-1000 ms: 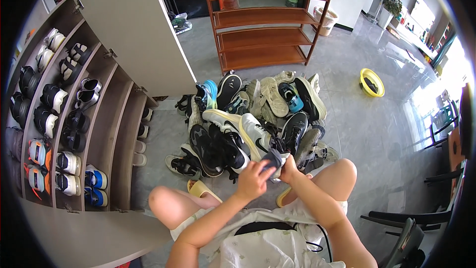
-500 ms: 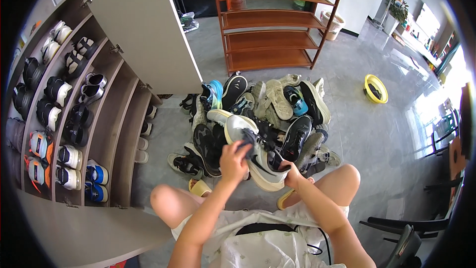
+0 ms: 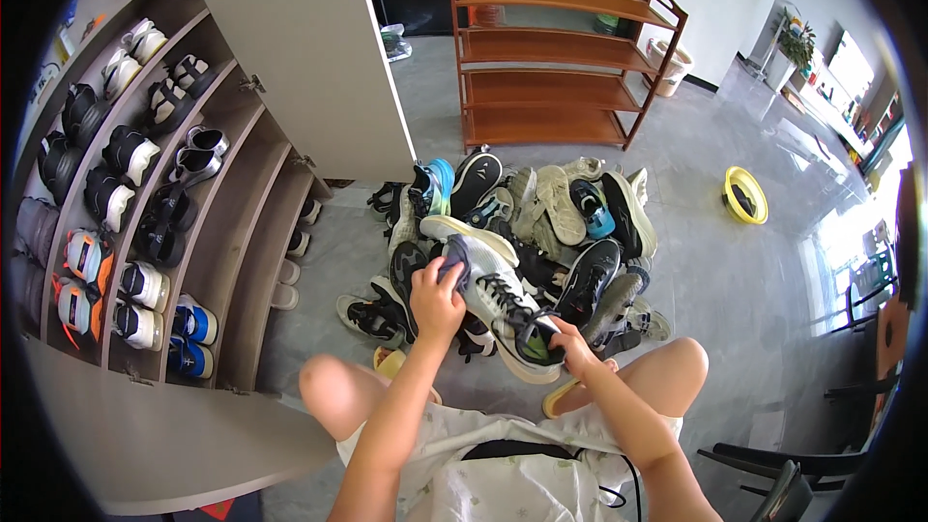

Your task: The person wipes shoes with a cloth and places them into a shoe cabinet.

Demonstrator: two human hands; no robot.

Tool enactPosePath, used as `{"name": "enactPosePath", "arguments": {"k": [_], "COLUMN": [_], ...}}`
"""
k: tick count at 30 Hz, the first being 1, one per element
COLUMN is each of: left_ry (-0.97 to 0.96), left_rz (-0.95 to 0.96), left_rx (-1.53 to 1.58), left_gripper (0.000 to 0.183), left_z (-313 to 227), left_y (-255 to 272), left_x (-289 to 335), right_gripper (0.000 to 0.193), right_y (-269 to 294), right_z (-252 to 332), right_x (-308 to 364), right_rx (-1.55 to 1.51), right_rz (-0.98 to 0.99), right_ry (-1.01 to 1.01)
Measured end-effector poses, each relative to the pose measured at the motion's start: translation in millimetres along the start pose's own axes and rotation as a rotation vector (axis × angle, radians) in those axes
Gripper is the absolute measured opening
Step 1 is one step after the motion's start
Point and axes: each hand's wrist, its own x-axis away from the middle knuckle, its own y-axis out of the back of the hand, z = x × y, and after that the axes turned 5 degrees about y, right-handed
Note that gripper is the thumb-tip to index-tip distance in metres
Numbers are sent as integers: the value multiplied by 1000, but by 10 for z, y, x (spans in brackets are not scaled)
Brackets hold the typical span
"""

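Note:
A white and grey sneaker (image 3: 490, 296) with black laces is held over the pile in front of me, its toe pointing away and its laces facing up. My right hand (image 3: 578, 349) grips it at the heel, fingers around the collar. A dark grey cloth (image 3: 458, 259) is bunched in my closed left hand (image 3: 437, 300), pressed against the left side of the sneaker near the toe. Beneath and beyond lies a heap of mixed shoes, among them a black sneaker (image 3: 591, 280), a pale slide sandal (image 3: 559, 205) and a blue sneaker (image 3: 434, 186).
An open shoe cabinet (image 3: 253, 232) with pairs on its shelves stands at left, its door (image 3: 319, 58) swung out. Behind the heap is a brown wooden rack (image 3: 551, 92). A yellow basin (image 3: 761, 198) holding a dark item sits on the right floor; a dark chair (image 3: 783, 464) is nearer.
The sneaker has been turned so its laces and opening face up more. My left hand with the cloth has shifted to the side of the toe. The whole view has swung slightly.

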Motion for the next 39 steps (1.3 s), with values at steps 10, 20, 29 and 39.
{"name": "enactPosePath", "arguments": {"k": [10,20,29,39], "left_ry": [23,19,27,-154], "left_rz": [186,340,127,228], "left_rx": [42,278,136,44], "left_gripper": [44,45,46,46], "left_z": [-118,-164,-61,-428], "left_y": [-22,-91,-92,119], "left_x": [138,366,251,174], "right_gripper": [56,58,63,63], "right_y": [91,57,-96,-101], "right_z": [-169,-259,-104,84], "right_x": [-56,-73,-40,125], "right_rx": [127,534,743,971], "right_rz": [-5,-80,-114,-263], "right_ry": [204,416,623,819]}}
